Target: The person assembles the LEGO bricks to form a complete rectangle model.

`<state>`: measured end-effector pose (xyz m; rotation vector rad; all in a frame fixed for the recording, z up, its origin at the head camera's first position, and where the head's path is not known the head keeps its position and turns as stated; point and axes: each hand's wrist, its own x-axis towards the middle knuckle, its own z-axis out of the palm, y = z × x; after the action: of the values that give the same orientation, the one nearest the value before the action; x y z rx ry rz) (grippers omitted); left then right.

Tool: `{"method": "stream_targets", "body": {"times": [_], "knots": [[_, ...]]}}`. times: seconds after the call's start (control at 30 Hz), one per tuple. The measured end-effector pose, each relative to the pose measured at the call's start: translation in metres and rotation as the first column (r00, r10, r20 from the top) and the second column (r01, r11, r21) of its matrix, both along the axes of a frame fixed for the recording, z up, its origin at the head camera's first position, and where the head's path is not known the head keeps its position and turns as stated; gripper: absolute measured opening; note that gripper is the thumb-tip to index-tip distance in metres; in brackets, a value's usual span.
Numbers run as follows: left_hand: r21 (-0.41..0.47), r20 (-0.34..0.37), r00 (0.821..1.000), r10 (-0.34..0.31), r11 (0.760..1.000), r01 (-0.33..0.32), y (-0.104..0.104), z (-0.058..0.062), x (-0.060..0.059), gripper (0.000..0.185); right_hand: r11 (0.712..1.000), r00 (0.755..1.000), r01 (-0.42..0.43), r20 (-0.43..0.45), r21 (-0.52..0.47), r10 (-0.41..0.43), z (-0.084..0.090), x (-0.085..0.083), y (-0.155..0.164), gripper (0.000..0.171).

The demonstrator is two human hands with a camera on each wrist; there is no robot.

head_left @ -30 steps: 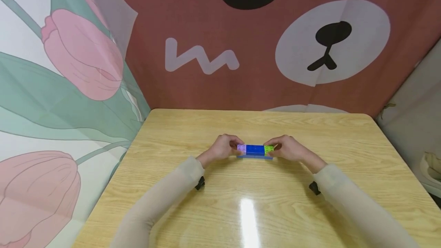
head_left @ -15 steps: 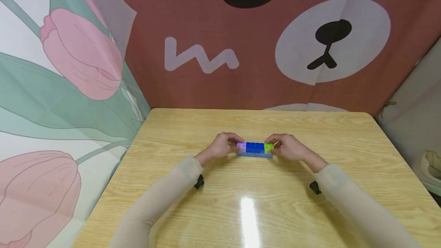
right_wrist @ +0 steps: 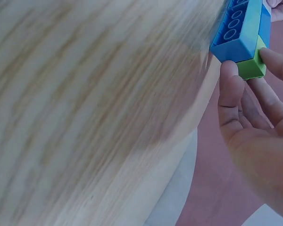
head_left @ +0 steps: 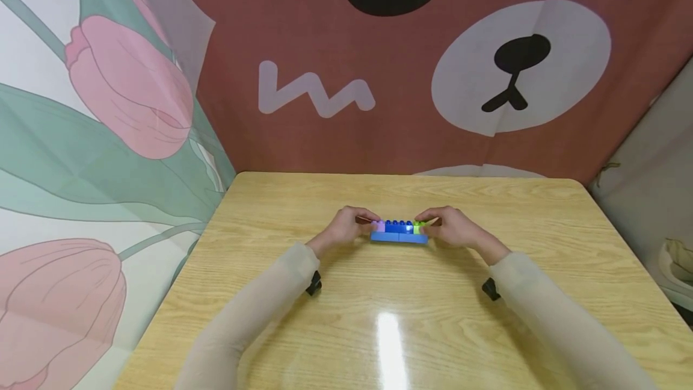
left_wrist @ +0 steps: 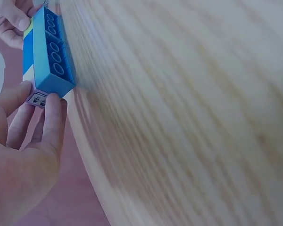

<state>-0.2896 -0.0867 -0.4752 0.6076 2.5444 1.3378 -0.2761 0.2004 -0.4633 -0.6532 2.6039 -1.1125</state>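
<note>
Blue plastic brick stack (head_left: 399, 232) with a lilac brick at one end and a green brick at the other lies mid pale wooden counter (head_left: 335, 330), long axis left to right, between the hands. From the left wrist, left hand (left_wrist: 23, 155) pinches the lilac brick (left_wrist: 37, 99). From the right wrist, right hand (right_wrist: 259, 127) pinches the green brick (right_wrist: 251, 66).
</note>
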Motion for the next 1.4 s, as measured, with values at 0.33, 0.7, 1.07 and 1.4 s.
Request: {"method": "stream_targets", "body": {"times": [0.33, 0.7, 1.07, 1.4], "knots": [[0.015, 0.11, 0.994, -0.024, 1.0, 0.022, -0.0055, -0.0008, -0.0017, 0.039, 0.998, 0.998, 0.049, 0.041, -0.028, -0.048, -0.0034, -0.0006, -0.0001, 0.038], [0.075, 0.124, 0.992, -0.004, 0.997, -0.005, -0.0052, 0.0001, -0.0031, 0.042, 0.998, 0.996, 0.043, 0.074, -0.043, -0.04, -0.0025, 0.0003, 0.0019, 0.051], [0.043, 0.149, 0.989, -0.007, 0.999, 0.0, -0.0093, -0.0028, -0.0032, 0.046, 0.995, 0.988, 0.079, 0.14, -0.062, -0.07, -0.006, -0.0008, 0.0019, 0.049], [-0.022, 0.094, 0.996, 0.006, 1.0, -0.004, -0.0099, -0.0025, -0.001, 0.039, 0.995, 0.99, 0.082, 0.12, -0.053, -0.075, -0.0086, -0.0007, 0.0028, 0.048]]}}
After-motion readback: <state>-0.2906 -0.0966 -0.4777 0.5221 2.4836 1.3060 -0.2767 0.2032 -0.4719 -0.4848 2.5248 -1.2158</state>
